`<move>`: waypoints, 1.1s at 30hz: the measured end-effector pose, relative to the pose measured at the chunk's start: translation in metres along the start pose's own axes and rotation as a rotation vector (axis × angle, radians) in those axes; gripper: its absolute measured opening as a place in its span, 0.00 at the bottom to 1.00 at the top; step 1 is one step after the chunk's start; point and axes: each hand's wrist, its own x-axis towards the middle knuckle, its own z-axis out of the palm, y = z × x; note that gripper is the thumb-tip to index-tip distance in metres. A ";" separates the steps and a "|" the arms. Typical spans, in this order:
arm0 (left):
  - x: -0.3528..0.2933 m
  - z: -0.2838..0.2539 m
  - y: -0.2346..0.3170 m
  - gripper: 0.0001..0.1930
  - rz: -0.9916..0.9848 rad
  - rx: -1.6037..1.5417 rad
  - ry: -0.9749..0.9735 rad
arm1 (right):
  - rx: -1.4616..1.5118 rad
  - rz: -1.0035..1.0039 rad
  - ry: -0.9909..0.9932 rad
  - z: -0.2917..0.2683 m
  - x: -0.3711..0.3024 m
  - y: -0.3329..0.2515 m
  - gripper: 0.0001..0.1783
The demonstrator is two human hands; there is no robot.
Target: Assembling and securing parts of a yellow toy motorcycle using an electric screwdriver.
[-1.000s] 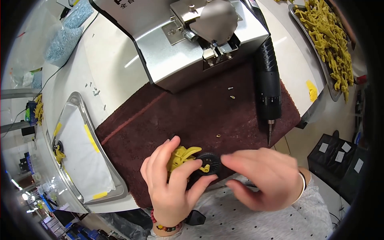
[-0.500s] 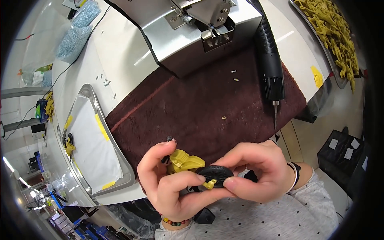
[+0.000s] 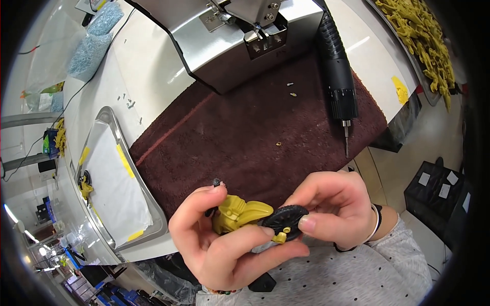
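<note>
1. Yellow toy part (image 3: 239, 214) lay within your left hand (image 3: 217, 257), gripped by curled fingers!
2. Black wheel (image 3: 280, 220) sat at its right end, your right hand (image 3: 341, 211) pinching the rim!

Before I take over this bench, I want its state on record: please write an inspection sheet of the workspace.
Surface: dark mat on a white table; machine at the far side, driver at right.
Job's things: yellow part and black wheel, both in hand; whether joined, cannot tell.
Clutter: small loose pieces on mat and table.
Hands: left hand holds the yellow part; right hand pinches the wheel.
Cables: thin dark cable across the table's left side.
Surroundings: papered tray at left; heap of yellow pieces at far right; black boxes at right.
</note>
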 end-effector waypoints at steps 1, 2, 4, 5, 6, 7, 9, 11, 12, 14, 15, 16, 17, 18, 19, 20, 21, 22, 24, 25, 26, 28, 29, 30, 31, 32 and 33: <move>0.001 0.002 0.000 0.27 -0.013 -0.023 0.077 | 0.040 0.019 -0.003 0.001 0.000 -0.001 0.12; 0.000 0.001 0.001 0.27 -0.013 -0.023 0.078 | 0.079 0.039 -0.007 0.001 0.000 -0.002 0.12; 0.001 0.000 0.001 0.27 -0.017 0.000 0.051 | 0.098 0.048 -0.012 -0.002 -0.001 -0.002 0.12; 0.000 0.001 0.000 0.27 -0.017 -0.002 0.050 | 0.118 0.058 -0.021 -0.003 -0.001 -0.002 0.13; -0.001 0.002 -0.001 0.27 -0.012 -0.010 0.038 | 0.118 0.058 -0.021 -0.003 -0.001 -0.002 0.13; -0.002 0.002 -0.001 0.27 -0.007 -0.018 0.026 | 0.164 0.065 -0.011 -0.003 -0.001 -0.002 0.12; -0.002 0.002 0.000 0.27 -0.014 -0.011 0.029 | 0.211 0.073 -0.003 -0.003 -0.001 -0.002 0.12; -0.002 -0.001 0.003 0.27 -0.021 -0.004 0.032 | 0.216 0.082 -0.005 -0.002 -0.001 -0.003 0.12; -0.001 -0.002 0.004 0.24 -0.035 -0.011 0.003 | 0.216 0.082 -0.002 -0.002 -0.001 -0.004 0.12; -0.002 -0.005 0.003 0.22 -0.048 -0.022 -0.028 | 0.228 0.082 0.021 -0.003 -0.002 -0.004 0.12; -0.004 -0.009 0.003 0.19 -0.073 -0.026 -0.040 | 0.228 0.083 0.017 -0.002 -0.002 -0.005 0.12; -0.005 -0.012 0.003 0.16 -0.098 -0.030 -0.052 | 0.186 0.099 0.024 -0.001 -0.002 -0.007 0.12; -0.010 -0.014 -0.004 0.17 -0.097 -0.108 -0.010 | 0.142 0.116 0.030 0.000 -0.001 -0.008 0.12; -0.011 -0.010 -0.005 0.22 -0.141 -0.207 0.052 | 0.141 0.116 0.034 -0.001 -0.002 -0.006 0.12; -0.008 -0.007 0.001 0.24 -0.269 -0.300 0.107 | 0.093 0.096 0.019 -0.003 -0.002 -0.004 0.12; -0.002 -0.005 0.007 0.25 -0.397 -0.391 0.161 | 0.045 0.076 0.005 -0.004 -0.002 -0.001 0.12; -0.001 -0.006 0.009 0.25 -0.399 -0.393 0.162 | 0.045 0.079 0.006 -0.003 -0.001 0.001 0.12; 0.000 -0.009 0.009 0.24 -0.497 -0.449 0.075 | 0.025 0.053 0.034 -0.002 -0.001 0.003 0.12; 0.002 -0.015 0.004 0.23 -0.597 -0.504 -0.009 | 0.005 0.031 0.060 0.000 0.000 0.004 0.11; 0.005 -0.020 -0.002 0.23 -0.407 -0.376 -0.114 | -0.119 -0.013 0.086 0.001 0.002 0.003 0.11; 0.008 -0.021 -0.006 0.23 -0.217 -0.246 -0.215 | -0.244 -0.056 0.111 0.002 0.003 0.003 0.10; 0.009 -0.015 -0.003 0.23 -0.200 -0.228 -0.159 | -0.338 -0.103 0.139 0.003 0.003 0.005 0.10; 0.009 -0.013 -0.001 0.23 -0.213 -0.207 -0.140 | -0.431 -0.153 0.169 0.004 0.003 0.005 0.10; 0.011 -0.012 0.002 0.22 -0.227 -0.187 -0.125 | -0.431 -0.147 0.172 0.003 0.002 0.006 0.10; 0.016 -0.010 0.007 0.22 -0.233 -0.196 -0.132 | -0.427 -0.150 0.200 0.000 0.001 0.007 0.10; 0.026 -0.010 0.015 0.21 -0.095 -0.030 -0.220 | -0.423 -0.154 0.229 -0.003 -0.001 0.008 0.11; 0.036 -0.030 0.031 0.20 0.035 0.174 -0.274 | -0.419 -0.155 0.188 0.010 0.003 0.003 0.11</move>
